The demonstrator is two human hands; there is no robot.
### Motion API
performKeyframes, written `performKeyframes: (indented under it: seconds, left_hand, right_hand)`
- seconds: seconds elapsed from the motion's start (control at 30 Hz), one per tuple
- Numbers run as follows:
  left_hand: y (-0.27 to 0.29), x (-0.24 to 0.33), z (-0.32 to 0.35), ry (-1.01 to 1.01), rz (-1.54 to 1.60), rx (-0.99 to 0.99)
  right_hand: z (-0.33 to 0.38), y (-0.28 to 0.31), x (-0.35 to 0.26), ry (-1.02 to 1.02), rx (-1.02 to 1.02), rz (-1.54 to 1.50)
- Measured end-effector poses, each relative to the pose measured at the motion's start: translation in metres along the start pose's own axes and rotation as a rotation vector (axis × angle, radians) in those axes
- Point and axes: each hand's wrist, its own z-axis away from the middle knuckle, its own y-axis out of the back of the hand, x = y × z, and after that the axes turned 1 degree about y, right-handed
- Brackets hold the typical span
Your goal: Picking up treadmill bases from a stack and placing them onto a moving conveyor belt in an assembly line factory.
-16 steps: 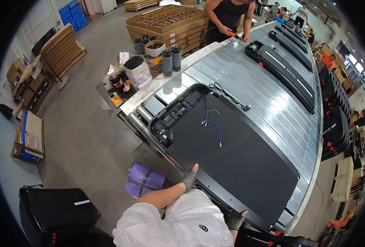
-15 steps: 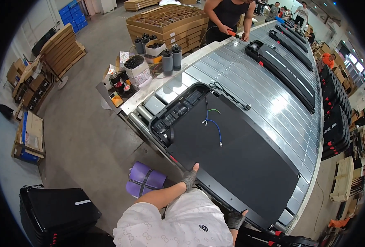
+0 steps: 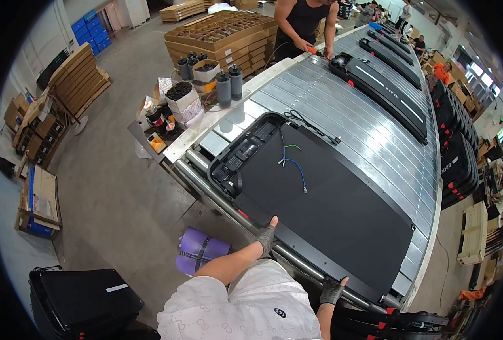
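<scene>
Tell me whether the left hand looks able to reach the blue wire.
Probably yes: the left hand is at the near edge of the black case, and only flat black surface lies between it and the blue wire.

White patterned shirt (image 3: 217,311), grey fingerless gloves (image 3: 267,239)

The broad, flat rectangular panel (image 3: 331,209) toward four o'clock is matt black, a small red patch (image 3: 243,213) marking its edge at six. Over it run one slim blue wire (image 3: 301,170) and one slim green wire (image 3: 293,147). Beneath, the slatted metal bench (image 3: 359,130) is silver, lined with darker seams. Dark grey fingerless gloves cover the left hand (image 3: 267,238) and right hand (image 3: 332,290). The white cloth shirt (image 3: 197,303) carries a faint grey repeating motif and a dark emblem (image 3: 280,312). At seven o'clock, a rounded purple bucket (image 3: 190,242) wears crossed black bands.
</scene>
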Motion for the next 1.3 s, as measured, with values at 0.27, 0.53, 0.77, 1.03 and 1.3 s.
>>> performKeyframes:
  seconds: [0.27, 0.53, 0.77, 1.03, 1.3]
  left_hand:
    - [-0.002, 0.000, -0.015, -0.008, 0.005, 0.085]
    - [0.016, -0.003, -0.054, -0.046, -0.018, 0.124]
    - [-0.007, -0.003, -0.032, 0.047, 0.050, -0.002]
    - [0.023, -0.019, -0.040, -0.030, 0.111, -0.113]
    - [0.022, -0.021, -0.034, -0.068, 0.098, -0.109]
  right_hand:
    - [-0.017, 0.009, 0.012, 0.038, -0.022, 0.062]
    - [-0.034, 0.009, 0.012, 0.072, -0.096, 0.044]
    - [-0.065, 0.069, 0.012, -0.073, -0.522, -0.126]
    - [-0.032, 0.016, 0.023, 0.003, -0.063, -0.258]
    - [-0.039, 0.020, 0.028, 0.025, -0.058, -0.240]
